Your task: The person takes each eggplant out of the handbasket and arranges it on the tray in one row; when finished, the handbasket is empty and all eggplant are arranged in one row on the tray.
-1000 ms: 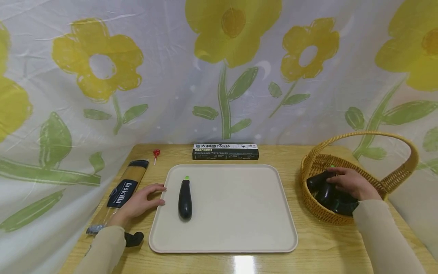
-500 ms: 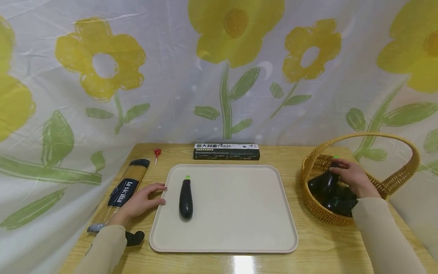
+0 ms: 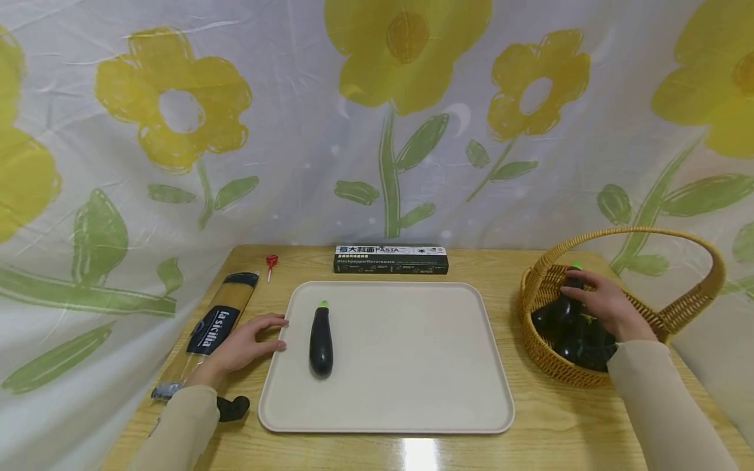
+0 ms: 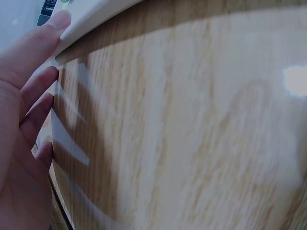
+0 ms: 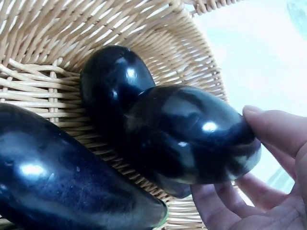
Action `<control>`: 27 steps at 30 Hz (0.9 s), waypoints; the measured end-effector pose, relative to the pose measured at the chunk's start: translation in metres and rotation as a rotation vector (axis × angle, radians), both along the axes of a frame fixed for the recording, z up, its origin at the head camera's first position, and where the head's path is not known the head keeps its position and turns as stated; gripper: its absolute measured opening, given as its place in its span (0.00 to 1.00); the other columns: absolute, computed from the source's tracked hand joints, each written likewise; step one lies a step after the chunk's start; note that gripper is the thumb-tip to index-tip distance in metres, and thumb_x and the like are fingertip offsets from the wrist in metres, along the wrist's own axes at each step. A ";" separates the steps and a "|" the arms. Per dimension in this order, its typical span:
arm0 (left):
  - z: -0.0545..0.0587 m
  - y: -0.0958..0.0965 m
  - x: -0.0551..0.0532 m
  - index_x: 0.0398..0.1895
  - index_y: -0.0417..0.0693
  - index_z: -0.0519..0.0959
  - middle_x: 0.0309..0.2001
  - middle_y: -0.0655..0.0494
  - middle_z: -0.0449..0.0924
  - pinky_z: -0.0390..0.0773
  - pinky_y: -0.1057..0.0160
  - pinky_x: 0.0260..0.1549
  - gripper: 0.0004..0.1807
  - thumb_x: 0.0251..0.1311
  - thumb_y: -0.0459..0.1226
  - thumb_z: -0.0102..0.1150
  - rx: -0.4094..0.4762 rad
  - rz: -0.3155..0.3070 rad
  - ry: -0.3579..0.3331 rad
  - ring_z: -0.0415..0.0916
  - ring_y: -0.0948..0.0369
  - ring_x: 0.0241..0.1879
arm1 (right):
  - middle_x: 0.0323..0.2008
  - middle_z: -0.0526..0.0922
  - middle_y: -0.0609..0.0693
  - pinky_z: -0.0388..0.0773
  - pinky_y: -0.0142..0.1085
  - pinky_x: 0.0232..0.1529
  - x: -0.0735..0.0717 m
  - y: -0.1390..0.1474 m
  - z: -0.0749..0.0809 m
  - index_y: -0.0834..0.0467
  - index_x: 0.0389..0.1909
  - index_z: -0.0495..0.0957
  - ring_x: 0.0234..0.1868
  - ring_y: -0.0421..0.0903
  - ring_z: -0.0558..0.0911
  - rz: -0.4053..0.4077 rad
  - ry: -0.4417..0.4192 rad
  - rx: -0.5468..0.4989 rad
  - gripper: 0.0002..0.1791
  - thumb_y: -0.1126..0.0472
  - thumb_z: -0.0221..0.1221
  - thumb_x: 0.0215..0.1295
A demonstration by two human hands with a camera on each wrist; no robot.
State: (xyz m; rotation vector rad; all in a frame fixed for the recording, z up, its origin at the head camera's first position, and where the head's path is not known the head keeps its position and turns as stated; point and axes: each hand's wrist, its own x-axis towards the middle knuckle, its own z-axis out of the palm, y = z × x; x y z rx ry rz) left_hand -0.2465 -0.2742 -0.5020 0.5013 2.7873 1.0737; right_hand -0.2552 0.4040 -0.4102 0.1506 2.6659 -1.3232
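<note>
Inside the wicker basket (image 3: 544,366), at the right, my right hand (image 3: 607,306) holds a dark eggplant near its green-tipped end. The right wrist view shows thumb and fingers around the narrow end of this glossy eggplant (image 5: 189,132). A second eggplant (image 5: 103,76) lies behind it, and another eggplant (image 5: 67,177) is at the left. One more eggplant (image 3: 321,343) lies lengthwise on the left part of the cream tray (image 3: 406,353). My left hand (image 3: 250,347) is at the tray's left edge, fingers loosely extended, thumb at the rim.
A spaghetti pack (image 3: 215,327) lies left of the tray, partly behind my left forearm. A red lollipop (image 3: 271,261) and a black pasta box (image 3: 391,260) are at the back. The basket's tall handle (image 3: 636,230) arches over my right hand. Flowered cloth hangs behind the table.
My right hand has taken hold of an eggplant in the basket and tilted its green end slightly up. My left hand stays at the tray's edge.
</note>
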 end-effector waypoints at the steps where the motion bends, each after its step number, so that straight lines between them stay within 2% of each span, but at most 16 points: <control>1: 0.000 0.000 0.000 0.60 0.48 0.76 0.68 0.42 0.67 0.54 0.32 0.65 0.27 0.60 0.49 0.65 0.004 0.003 -0.001 0.56 0.38 0.69 | 0.74 0.38 0.73 0.71 0.60 0.57 0.001 -0.001 0.000 0.64 0.76 0.48 0.67 0.72 0.58 -0.002 0.009 -0.001 0.39 0.47 0.50 0.75; 9: 0.000 0.000 0.001 0.61 0.48 0.76 0.68 0.42 0.66 0.54 0.32 0.65 0.28 0.60 0.49 0.65 0.000 0.013 -0.018 0.55 0.38 0.69 | 0.73 0.43 0.74 0.68 0.63 0.57 0.010 -0.005 0.007 0.63 0.75 0.50 0.67 0.73 0.57 0.025 0.025 0.020 0.43 0.39 0.48 0.73; 15: 0.000 0.000 0.002 0.61 0.48 0.75 0.69 0.42 0.66 0.53 0.32 0.65 0.28 0.60 0.50 0.65 -0.002 0.019 -0.026 0.55 0.38 0.70 | 0.74 0.44 0.72 0.64 0.65 0.59 0.021 -0.014 0.019 0.60 0.76 0.49 0.69 0.73 0.54 0.068 0.041 0.030 0.41 0.41 0.49 0.73; 22: 0.000 0.000 0.002 0.61 0.47 0.75 0.69 0.41 0.66 0.53 0.32 0.65 0.28 0.60 0.49 0.65 0.003 0.011 -0.025 0.55 0.38 0.69 | 0.74 0.44 0.70 0.61 0.70 0.55 0.047 -0.020 0.033 0.58 0.77 0.49 0.68 0.75 0.51 0.142 0.033 0.054 0.43 0.40 0.51 0.71; 27: 0.000 0.001 0.000 0.61 0.47 0.75 0.69 0.41 0.66 0.53 0.32 0.65 0.28 0.60 0.49 0.65 0.005 0.013 -0.022 0.55 0.38 0.69 | 0.73 0.49 0.69 0.66 0.69 0.52 0.066 -0.025 0.043 0.56 0.75 0.55 0.66 0.77 0.55 0.196 0.052 0.133 0.38 0.41 0.52 0.72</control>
